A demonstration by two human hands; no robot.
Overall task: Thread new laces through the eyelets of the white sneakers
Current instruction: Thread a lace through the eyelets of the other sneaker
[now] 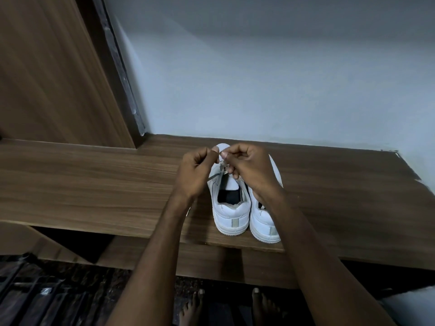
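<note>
Two white sneakers stand side by side on a wooden shelf [94, 175], heels toward me. Over the left sneaker [231, 215] both my hands hover above its eyelet area. My left hand [195, 175] pinches a white lace [215, 175] whose strand runs down to the eyelets. My right hand [247, 168] pinches the lace near its tip, thumb to thumb with the left hand. The right sneaker [264, 222] is partly hidden under my right wrist. The eyelets themselves are mostly covered by my fingers.
A pale wall rises just behind the shelf. A tall wooden panel [54, 74] stands at the left. The shelf's front edge [235, 247] lies just before the heels. Bare feet [261, 302] stand on the dark floor below.
</note>
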